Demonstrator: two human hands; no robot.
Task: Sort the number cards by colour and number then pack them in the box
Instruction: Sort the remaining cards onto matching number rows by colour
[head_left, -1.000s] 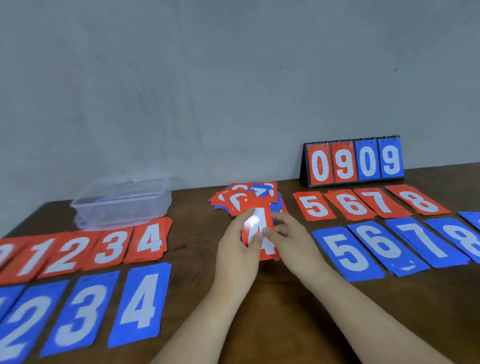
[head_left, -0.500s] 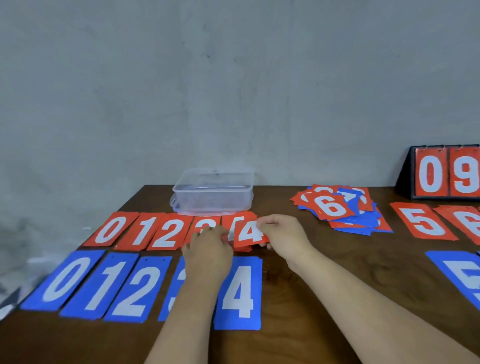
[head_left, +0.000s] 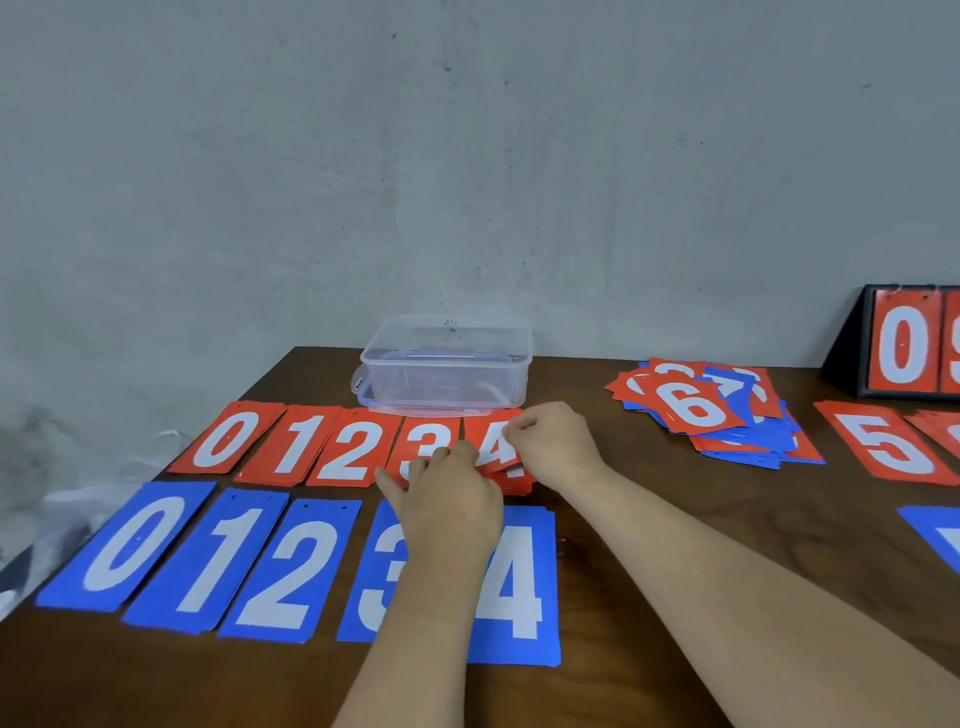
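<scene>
Box behind reds, forearm — crossing blue 3

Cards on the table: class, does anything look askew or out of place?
The mixed pile right of the box is fanned, red and blue together, a tilted red 6 on top. The red 4 pile has stepped lower edges.

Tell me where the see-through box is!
In the head view, the clear plastic box sits left of centre at the back of the table, behind the red 3 and red 4 cards.
</scene>
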